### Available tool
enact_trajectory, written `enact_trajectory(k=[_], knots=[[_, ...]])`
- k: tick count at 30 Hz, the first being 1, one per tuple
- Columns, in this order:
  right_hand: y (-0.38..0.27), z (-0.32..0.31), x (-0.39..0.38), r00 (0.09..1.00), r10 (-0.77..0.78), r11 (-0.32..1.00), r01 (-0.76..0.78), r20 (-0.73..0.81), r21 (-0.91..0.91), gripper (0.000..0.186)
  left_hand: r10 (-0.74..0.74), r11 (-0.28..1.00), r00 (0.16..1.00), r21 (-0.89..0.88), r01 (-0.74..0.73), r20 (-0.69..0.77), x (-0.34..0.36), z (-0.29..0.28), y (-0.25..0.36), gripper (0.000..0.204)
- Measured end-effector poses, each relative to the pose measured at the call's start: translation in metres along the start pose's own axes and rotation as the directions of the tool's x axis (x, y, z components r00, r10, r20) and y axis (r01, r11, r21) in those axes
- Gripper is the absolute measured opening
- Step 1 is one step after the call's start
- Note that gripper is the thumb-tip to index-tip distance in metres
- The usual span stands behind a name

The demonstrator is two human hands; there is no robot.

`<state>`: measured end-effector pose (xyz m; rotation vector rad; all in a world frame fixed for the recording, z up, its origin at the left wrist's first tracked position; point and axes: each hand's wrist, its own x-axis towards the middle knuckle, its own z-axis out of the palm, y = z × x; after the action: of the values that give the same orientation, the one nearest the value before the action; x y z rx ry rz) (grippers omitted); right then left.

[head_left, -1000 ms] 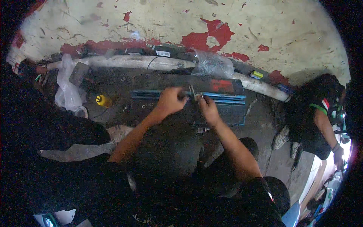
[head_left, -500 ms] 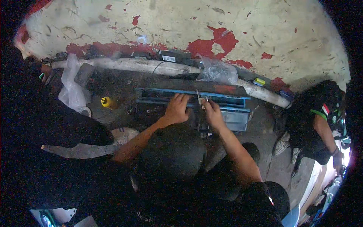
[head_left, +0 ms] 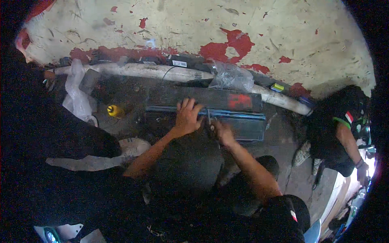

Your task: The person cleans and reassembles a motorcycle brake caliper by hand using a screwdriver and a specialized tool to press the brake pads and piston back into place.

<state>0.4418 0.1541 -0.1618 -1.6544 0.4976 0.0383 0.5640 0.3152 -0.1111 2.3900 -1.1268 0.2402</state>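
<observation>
A long, dark metal box (head_left: 244, 128) with blue edges lies in front of me, its two blue rims (head_left: 239, 114) pressed close together. A worn red patch marks its far panel (head_left: 198, 95). My left hand (head_left: 188, 118) rests on the rims, fingers spread, gripping nothing. Just right of it, my right hand (head_left: 222, 132) is curled at the near side of the box, somewhat blurred. Its fingers close on a small piece that I cannot make out, next to a thin upright metal strip (head_left: 208, 116) at the rims.
A yellow bottle (head_left: 115, 111) stands left of the box. Behind run a white pipe (head_left: 133, 69), crumpled clear plastic (head_left: 231, 76) and a peeling wall (head_left: 178, 24). Bubble wrap (head_left: 77, 93) lies at left. Another person (head_left: 336, 129) is at the right, and another person's shoe (head_left: 133, 146) at left.
The box has closed: the gap between its blue rims is gone, and the far panel with the red patch faces up. My right hand has come down toward me; my left hand stays on the rim.
</observation>
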Motion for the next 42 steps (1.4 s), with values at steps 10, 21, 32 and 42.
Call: enact_trajectory(k=[10, 21, 32, 42], knots=[[-0.065, -0.006, -0.01, 0.985, -0.102, 0.609, -0.051, -0.142, -0.792, 0.045, 0.116, 0.991, 0.987, -0.073, -0.108, 0.109, 0.014, 0.02, -0.017, 0.043], [0.027, -0.012, 0.026, 0.926, -0.376, 0.911, 0.378, 0.047, -0.163, 0.033, 0.165, 0.985, 0.977, 0.032, -0.17, 0.136, 0.005, 0.064, -0.041, 0.047], [-0.058, 0.008, -0.011, 0.953, -0.288, 0.929, 0.254, -0.091, -0.27, 0.036, -0.001, 1.0, 0.919, -0.017, 0.008, 0.393, 0.04, 0.099, -0.062, 0.043], [-0.118, 0.03, -0.047, 0.929, -0.36, 0.912, 0.333, -0.08, -0.238, 0.037, -0.13, 0.84, 0.973, -0.501, 0.21, 0.189, 0.064, -0.108, -0.028, 0.044]])
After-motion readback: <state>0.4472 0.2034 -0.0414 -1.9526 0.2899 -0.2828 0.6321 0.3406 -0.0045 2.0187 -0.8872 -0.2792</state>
